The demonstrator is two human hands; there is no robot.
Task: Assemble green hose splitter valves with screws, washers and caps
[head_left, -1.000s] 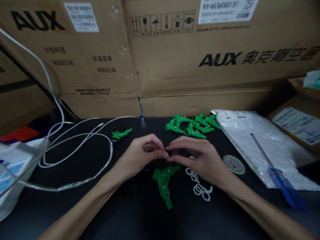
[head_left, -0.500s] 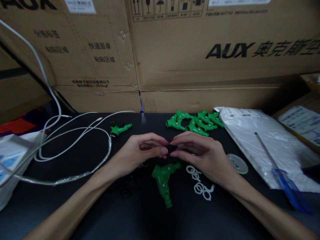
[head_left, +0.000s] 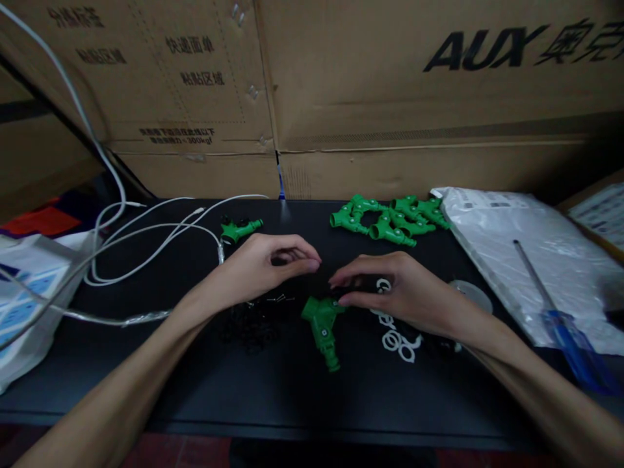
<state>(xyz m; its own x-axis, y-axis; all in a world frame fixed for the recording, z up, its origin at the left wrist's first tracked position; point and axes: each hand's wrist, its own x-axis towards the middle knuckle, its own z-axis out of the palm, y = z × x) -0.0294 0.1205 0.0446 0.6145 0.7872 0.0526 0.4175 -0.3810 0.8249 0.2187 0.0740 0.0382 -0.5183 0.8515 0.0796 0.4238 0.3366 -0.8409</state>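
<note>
My left hand hovers over the table with thumb and fingertips pressed together; whatever is between them, if anything, is hidden. Lower and to its right, my right hand pinches what looks like a small black part, hard to make out against the dark tabletop. Just under those fingertips lies a green Y-shaped hose connector, its branches pointing up-right and down. White rings lie beside and partly beneath my right hand. Below my left hand are a heap of small black parts and several screws.
Several green connectors are grouped at the back, and one with black fittings sits back left. White cables loop on the left. A blue screwdriver rests on a white plastic package. Cardboard boxes wall off the back.
My hands, fingertips together around a small black part before, have come apart. The right hand now sits lower, by the green connector. The view has tilted down, showing the table's front edge.
</note>
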